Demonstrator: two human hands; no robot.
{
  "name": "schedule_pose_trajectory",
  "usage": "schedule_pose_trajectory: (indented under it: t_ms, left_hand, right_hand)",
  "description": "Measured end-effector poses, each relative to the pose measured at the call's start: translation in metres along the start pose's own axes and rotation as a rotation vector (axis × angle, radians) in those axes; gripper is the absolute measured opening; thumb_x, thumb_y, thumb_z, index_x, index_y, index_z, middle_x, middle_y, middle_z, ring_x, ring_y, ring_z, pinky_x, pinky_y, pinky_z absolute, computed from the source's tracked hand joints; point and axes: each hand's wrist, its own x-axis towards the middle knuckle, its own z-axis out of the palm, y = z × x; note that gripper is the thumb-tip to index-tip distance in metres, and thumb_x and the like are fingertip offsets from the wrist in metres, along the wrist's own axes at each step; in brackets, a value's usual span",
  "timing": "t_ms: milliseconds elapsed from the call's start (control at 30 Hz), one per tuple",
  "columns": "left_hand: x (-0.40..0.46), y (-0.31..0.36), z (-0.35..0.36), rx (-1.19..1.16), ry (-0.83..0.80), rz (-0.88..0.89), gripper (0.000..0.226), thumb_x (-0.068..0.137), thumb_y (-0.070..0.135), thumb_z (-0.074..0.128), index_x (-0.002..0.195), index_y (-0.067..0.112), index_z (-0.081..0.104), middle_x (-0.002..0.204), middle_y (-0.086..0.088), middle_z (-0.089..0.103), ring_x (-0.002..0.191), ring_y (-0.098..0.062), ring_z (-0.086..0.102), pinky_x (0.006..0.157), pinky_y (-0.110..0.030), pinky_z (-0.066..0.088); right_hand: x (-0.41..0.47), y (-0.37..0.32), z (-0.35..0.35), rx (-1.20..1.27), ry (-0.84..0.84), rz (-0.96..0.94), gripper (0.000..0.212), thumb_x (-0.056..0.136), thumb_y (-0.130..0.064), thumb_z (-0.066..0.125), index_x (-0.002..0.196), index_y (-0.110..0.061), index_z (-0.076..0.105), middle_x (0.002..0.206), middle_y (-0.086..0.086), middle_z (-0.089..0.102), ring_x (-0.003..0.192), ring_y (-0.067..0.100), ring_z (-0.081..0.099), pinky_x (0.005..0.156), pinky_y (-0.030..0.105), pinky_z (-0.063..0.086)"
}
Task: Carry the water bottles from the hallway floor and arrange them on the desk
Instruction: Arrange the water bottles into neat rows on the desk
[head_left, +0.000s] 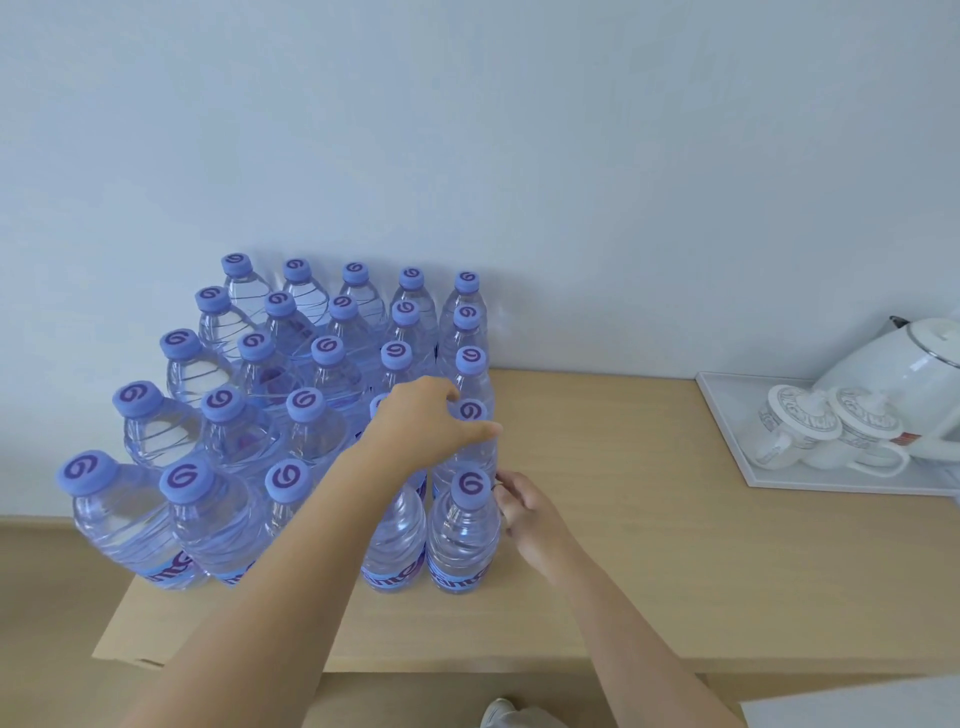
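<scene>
Water bottles (311, 415) upright on desk (597, 519), both hands among them

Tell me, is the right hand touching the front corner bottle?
Touching. The head view shows the right hand with fingers against the side of the front corner bottle.

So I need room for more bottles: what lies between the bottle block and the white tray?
Only bare desk between the bottles and tray, besides the right hand, in the head view.

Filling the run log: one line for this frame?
stage: arranging | left hand: on capped clear plastic bottle in block's right column | right hand: touching front-right bottle | surface: light wooden desk
</scene>
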Motion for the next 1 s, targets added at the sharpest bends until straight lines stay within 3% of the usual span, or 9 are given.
schedule_pose_trajectory:
  t_ms: [67,167,267,333,433,633,800,933,1000]
  left_hand:
    - [0.004,0.001,-0.012,-0.091,0.012,-0.009,0.049,0.077,0.055,0.066,0.111,0.020,0.060,0.103,-0.004,0.064,0.100,-0.021,0.060,0.074,-0.030,0.043]
    - [0.024,0.011,-0.022,-0.160,0.099,-0.010,0.029,0.084,0.044,0.061,0.082,0.016,0.055,0.072,-0.010,0.060,0.068,-0.022,0.058,0.065,-0.033,0.050]
    - [0.046,0.021,-0.019,-0.031,0.074,-0.044,0.038,0.086,0.038,0.058,0.067,0.009,0.044,0.061,-0.007,0.045,0.056,-0.020,0.045,0.054,-0.029,0.038]
    - [0.056,0.025,-0.013,0.083,0.034,-0.055,0.037,0.087,0.039,0.058,0.074,0.007,0.045,0.068,-0.006,0.047,0.063,-0.022,0.048,0.056,-0.029,0.037]
    - [0.065,0.024,-0.007,0.180,0.009,-0.029,0.034,0.089,0.039,0.057,0.087,0.005,0.049,0.082,-0.009,0.049,0.073,-0.024,0.048,0.061,-0.031,0.037]
    - [0.069,0.019,-0.005,0.164,0.002,-0.008,0.041,0.088,0.039,0.059,0.095,-0.002,0.055,0.079,-0.007,0.047,0.072,-0.024,0.047,0.061,-0.032,0.038]
    - [0.071,0.019,-0.004,0.171,-0.009,-0.007,0.040,0.088,0.038,0.059,0.091,-0.002,0.055,0.072,-0.005,0.042,0.077,-0.028,0.049,0.061,-0.031,0.035]
    - [0.073,0.017,-0.005,0.194,-0.005,-0.002,0.043,0.088,0.039,0.059,0.065,0.011,0.035,0.064,-0.001,0.037,0.074,-0.021,0.043,0.052,-0.027,0.028]
    - [0.074,0.017,-0.004,0.194,0.001,0.008,0.045,0.088,0.039,0.059,0.064,0.011,0.033,0.064,-0.001,0.036,0.072,-0.020,0.043,0.049,-0.026,0.027]
  right_hand:
    - [0.006,-0.004,-0.007,0.004,0.053,0.010,0.026,0.098,-0.021,0.044,0.121,-0.019,0.055,0.114,-0.006,0.058,0.108,0.012,0.055,0.092,0.029,0.040]
    - [0.016,-0.021,-0.013,0.049,0.136,-0.002,0.028,0.097,-0.019,0.045,0.123,-0.010,0.054,0.114,0.001,0.056,0.110,0.019,0.053,0.094,0.033,0.041]
    - [0.025,-0.039,-0.012,0.079,0.104,-0.006,0.041,0.098,-0.020,0.039,0.139,-0.015,0.040,0.127,0.005,0.053,0.117,0.019,0.050,0.104,0.039,0.039]
    - [0.028,-0.048,-0.009,0.139,0.038,-0.009,0.047,0.097,-0.020,0.040,0.143,-0.019,0.032,0.126,0.006,0.055,0.116,0.019,0.052,0.105,0.040,0.040]
    - [0.031,-0.055,-0.003,0.228,-0.055,-0.043,0.041,0.096,-0.018,0.041,0.137,-0.025,0.042,0.126,0.000,0.059,0.113,0.014,0.057,0.102,0.037,0.044]
    - [0.032,-0.055,-0.002,0.283,-0.092,-0.067,0.038,0.100,-0.018,0.036,0.137,-0.027,0.045,0.132,0.000,0.056,0.119,0.015,0.054,0.105,0.034,0.041]
    - [0.035,-0.052,-0.002,0.260,-0.088,-0.078,0.039,0.101,-0.019,0.034,0.139,-0.019,0.044,0.119,-0.001,0.052,0.098,0.008,0.047,0.090,0.024,0.039]
    - [0.040,-0.046,-0.001,0.271,-0.070,-0.048,0.042,0.101,-0.020,0.037,0.142,-0.015,0.039,0.138,0.005,0.047,0.109,0.011,0.039,0.107,0.033,0.031]
    - [0.041,-0.045,-0.001,0.259,-0.069,-0.049,0.042,0.101,-0.022,0.037,0.143,-0.015,0.038,0.135,0.002,0.047,0.109,0.010,0.037,0.105,0.031,0.031]
